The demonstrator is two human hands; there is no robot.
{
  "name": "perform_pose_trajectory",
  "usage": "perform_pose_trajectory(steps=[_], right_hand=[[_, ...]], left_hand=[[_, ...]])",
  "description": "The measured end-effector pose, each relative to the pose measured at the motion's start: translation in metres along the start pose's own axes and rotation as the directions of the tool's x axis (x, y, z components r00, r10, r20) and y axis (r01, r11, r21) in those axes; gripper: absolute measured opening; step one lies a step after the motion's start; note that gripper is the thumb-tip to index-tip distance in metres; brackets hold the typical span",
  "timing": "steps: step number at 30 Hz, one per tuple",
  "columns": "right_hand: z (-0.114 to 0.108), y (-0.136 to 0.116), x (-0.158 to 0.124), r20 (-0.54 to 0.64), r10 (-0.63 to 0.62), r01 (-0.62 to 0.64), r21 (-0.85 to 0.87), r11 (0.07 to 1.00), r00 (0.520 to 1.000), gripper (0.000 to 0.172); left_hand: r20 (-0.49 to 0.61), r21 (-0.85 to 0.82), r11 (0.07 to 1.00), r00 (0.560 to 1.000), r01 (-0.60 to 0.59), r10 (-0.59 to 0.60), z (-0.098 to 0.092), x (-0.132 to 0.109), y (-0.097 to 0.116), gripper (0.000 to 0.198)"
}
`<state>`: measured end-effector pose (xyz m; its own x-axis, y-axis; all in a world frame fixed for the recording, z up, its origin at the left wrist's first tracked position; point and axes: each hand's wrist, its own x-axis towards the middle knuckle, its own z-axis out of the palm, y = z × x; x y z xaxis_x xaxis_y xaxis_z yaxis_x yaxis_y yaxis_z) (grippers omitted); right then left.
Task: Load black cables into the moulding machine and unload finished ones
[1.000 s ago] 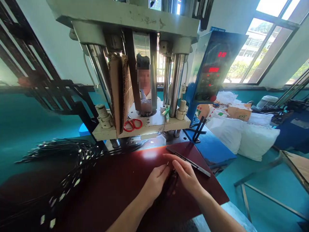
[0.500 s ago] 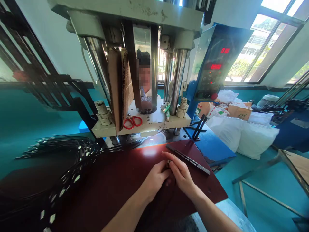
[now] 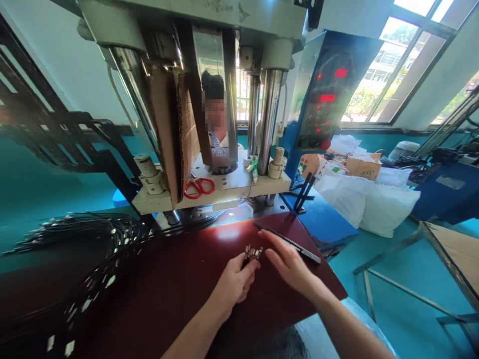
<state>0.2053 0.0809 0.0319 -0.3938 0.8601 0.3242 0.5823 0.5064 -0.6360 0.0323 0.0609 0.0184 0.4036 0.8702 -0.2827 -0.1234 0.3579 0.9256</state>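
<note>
My left hand (image 3: 232, 283) is closed around a bunch of cable ends with metal connectors (image 3: 253, 252), which point up and away from me above the dark red tabletop (image 3: 179, 279). The cables below the fist are hidden. To its right, my right hand (image 3: 291, 263) is open, its fingers stretched out and apart from the connectors. Just beyond that hand lies a long, thin dark metal bar (image 3: 310, 255), partly covered by it. On the left, a large bundle of black cables with shiny ends (image 3: 116, 237) spreads over the table.
A press with steel columns (image 3: 270, 119) stands in front of me, with red-handled scissors (image 3: 200, 188) and a cardboard sheet (image 3: 166, 134) on its pale plate. A control box (image 3: 333, 94) with red digits is at right, near white sacks (image 3: 385, 212). A person (image 3: 219, 144) is visible behind the press.
My right hand has drawn away to the right from my left hand, and its fingers have straightened. The connectors in my left fist now show clearly. The whole view has shifted slightly.
</note>
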Motion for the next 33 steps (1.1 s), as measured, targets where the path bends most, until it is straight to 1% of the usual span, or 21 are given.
perform_pose_trajectory(steps=[1,2,4,5,6,7,9,11,12,13,14,15,16,17,18,20,22,24,26,29,33], right_hand=[[-0.01,0.008,-0.004,0.022,0.068,-0.064,-0.152,0.986,0.997,0.044],[-0.019,0.016,-0.01,0.05,0.142,-0.117,-0.334,0.935,0.989,0.046],[-0.033,0.029,-0.021,0.097,0.286,-0.158,-0.649,0.745,0.953,0.045],[-0.037,0.032,-0.027,0.098,0.333,-0.152,-0.748,0.646,0.938,0.042],[-0.038,0.034,-0.032,0.09,0.364,-0.144,-0.81,0.569,0.927,0.04],[-0.038,0.034,-0.036,0.087,0.378,-0.138,-0.837,0.529,0.922,0.037],[-0.034,0.033,-0.04,0.103,0.397,-0.15,-0.817,0.557,0.912,0.026],[-0.029,0.031,-0.04,0.137,0.415,-0.204,-0.708,0.676,0.899,0.017],[-0.026,0.03,-0.04,0.154,0.435,-0.264,-0.604,0.752,0.887,0.016],[-0.022,0.029,-0.039,0.177,0.471,-0.352,-0.455,0.818,0.864,0.015],[-0.018,0.029,-0.038,0.213,0.509,-0.453,-0.262,0.852,0.834,0.015],[-0.013,0.027,-0.037,0.264,0.531,-0.541,-0.043,0.84,0.805,0.018],[-0.006,0.025,-0.037,0.318,0.532,-0.601,0.174,0.78,0.784,0.022],[0.001,0.021,-0.037,0.361,0.513,-0.624,0.362,0.693,0.779,0.027],[0.009,0.017,-0.037,0.379,0.482,-0.613,0.51,0.604,0.79,0.031],[0.025,0.006,-0.037,0.359,0.426,-0.54,0.707,0.456,0.83,0.033],[0.038,-0.004,-0.035,0.32,0.421,-0.474,0.813,0.338,0.849,0.034],[0.047,-0.01,-0.033,0.275,0.449,-0.433,0.85,0.301,0.85,0.041],[0.05,-0.012,-0.032,0.252,0.468,-0.426,0.849,0.314,0.847,0.045],[0.05,-0.011,-0.032,0.25,0.459,-0.433,0.83,0.351,0.852,0.048],[0.05,-0.012,-0.034,0.216,0.451,-0.419,0.807,0.417,0.866,0.051]], left_hand=[[-0.023,0.014,1.0,1.0,-0.012,0.013,-0.003,-0.001,-0.001,0.043],[-0.035,0.033,0.999,0.999,-0.03,0.031,-0.006,-0.002,-0.002,0.042],[-0.028,0.084,0.994,0.997,-0.073,0.076,-0.009,-0.006,-0.005,0.039],[-0.014,0.112,0.99,0.996,-0.088,0.09,-0.01,-0.008,-0.007,0.037],[0.001,0.135,0.986,0.995,-0.102,0.103,-0.01,-0.009,-0.009,0.035],[0.014,0.149,0.982,0.993,-0.115,0.115,-0.01,-0.01,-0.011,0.032],[0.025,0.138,0.982,0.992,-0.126,0.124,-0.008,-0.011,-0.014,0.028],[0.01,0.078,0.992,0.995,-0.096,0.096,-0.006,-0.011,-0.017,0.026],[0.003,0.04,0.997,0.997,-0.073,0.073,-0.006,-0.01,-0.018,0.026],[-0.002,0.006,0.999,0.999,-0.05,0.05,-0.006,-0.01,-0.019,0.026],[-0.008,-0.018,0.999,0.999,-0.036,0.036,-0.005,-0.009,-0.02,0.027],[-0.011,-0.026,0.999,0.999,-0.032,0.032,-0.005,-0.008,-0.02,0.029],[-0.013,-0.012,0.999,0.999,-0.037,0.037,-0.005,-0.008,-0.02,0.032],[-0.016,0.018,0.999,0.999,-0.046,0.046,-0.004,-0.007,-0.02,0.034],[-0.017,0.064,0.996,0.998,-0.053,0.055,-0.004,-0.007,-0.019,0.034],[-0.012,0.177,0.982,0.997,-0.068,0.071,-0.002,-0.008,-0.016,0.03],[-0.007,0.297,0.949,0.994,-0.103,0.11,0.0,-0.01,-0.012,0.022],[0.004,0.389,0.908,0.986,-0.157,0.169,0.002,-0.012,-0.008,0.014],[0.025,0.417,0.887,0.978,-0.197,0.206,0.002,-0.013,-0.006,0.011],[0.074,0.363,0.909,0.979,-0.203,0.189,0.001,-0.012,-0.01,0.014],[0.096,0.295,0.935,0.98,-0.198,0.177,-0.003,-0.01,-0.017,0.016]])
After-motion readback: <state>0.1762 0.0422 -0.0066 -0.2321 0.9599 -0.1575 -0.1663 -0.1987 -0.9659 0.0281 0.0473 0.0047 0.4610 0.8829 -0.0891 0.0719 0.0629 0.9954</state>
